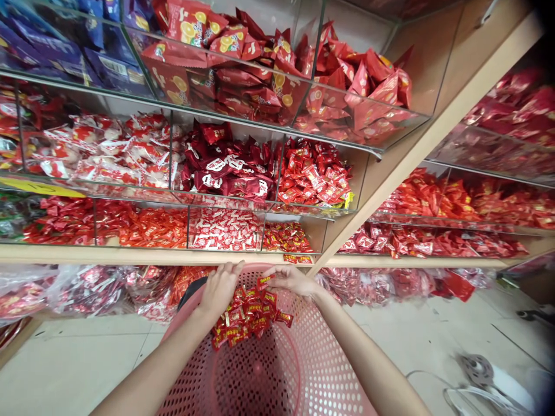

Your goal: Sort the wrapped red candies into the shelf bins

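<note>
Small red candies in shiny wrappers with yellow lettering [249,320] lie bunched inside a tall, round, pink plastic basket with perforated walls [333,341], toward its far side, between and below my two hands. I cannot tell whether the whole bunch rests on the basket's wall or bottom. One piece sits at the right edge of the bunch, its wrapper pointing toward the right wall.

My right hand [292,281] reaches in at the far rim and grasps a single red-and-yellow wrapped candy [264,282] between thumb and fingers, just above the others. My left hand [221,289] is at the far left of the rim, back upward, fingers stretched forward, right beside the bunch; its palm is hidden, so I cannot tell whether it clasps anything.

Just beyond the basket runs a pale wooden shelf edge [143,254], with two small red packets [297,259] lying on it. Above them, a clear-walled compartment holds similar red-and-yellow sweets [287,237]; to its left are little pink-and-white wrapped sweets [225,229]. Higher up I see dark maroon packets with white print [234,164] and, on the top row, large red packets with orange-slice pictures [243,49]. Filled clear plastic bags [89,289] sit under the shelf, above a pale tiled floor [104,364].
</note>
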The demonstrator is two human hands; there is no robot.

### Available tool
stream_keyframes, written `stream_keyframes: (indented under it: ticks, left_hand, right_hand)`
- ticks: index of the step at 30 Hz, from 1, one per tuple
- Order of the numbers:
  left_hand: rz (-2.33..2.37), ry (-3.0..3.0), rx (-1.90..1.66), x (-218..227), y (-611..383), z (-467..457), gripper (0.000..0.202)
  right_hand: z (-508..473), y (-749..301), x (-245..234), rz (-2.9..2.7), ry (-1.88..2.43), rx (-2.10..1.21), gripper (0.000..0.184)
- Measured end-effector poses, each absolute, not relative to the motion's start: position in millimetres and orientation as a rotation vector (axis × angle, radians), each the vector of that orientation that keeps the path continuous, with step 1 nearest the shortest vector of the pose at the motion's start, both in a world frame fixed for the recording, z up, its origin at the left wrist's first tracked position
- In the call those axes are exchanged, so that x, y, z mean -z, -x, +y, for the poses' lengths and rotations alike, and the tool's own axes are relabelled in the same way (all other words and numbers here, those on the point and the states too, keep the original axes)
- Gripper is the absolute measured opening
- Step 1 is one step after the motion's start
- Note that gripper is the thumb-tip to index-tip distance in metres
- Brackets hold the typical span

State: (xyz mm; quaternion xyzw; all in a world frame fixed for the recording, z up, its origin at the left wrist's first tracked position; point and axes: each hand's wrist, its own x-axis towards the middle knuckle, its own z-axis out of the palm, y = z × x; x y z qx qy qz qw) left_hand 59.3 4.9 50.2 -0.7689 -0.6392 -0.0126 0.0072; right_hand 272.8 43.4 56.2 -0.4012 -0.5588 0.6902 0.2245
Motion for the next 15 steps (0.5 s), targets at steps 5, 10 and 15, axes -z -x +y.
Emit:
stream_keyframes:
  ticks: [5, 10, 15]
  left_hand:
    - [-2.016, 2.435, 0.018, -58.7, -62.8, 3.8, 0.049]
    - [-2.031, 2.438, 0.013, -60.2, -64.0, 3.7, 0.049]
    - [-2.017, 2.45, 0.034, -57.2, -63.4, 4.2, 0.048]
  right_hand:
    - [41.2, -268.6, -44.3, -1.843, 1.249, -1.589, 0.023]
    - [38.2, -263.7, -36.5, -2.104, 1.369, -1.183, 0.022]
    - [32.8, -263.0, -31.4, -2.346, 1.438, -0.821, 0.019]
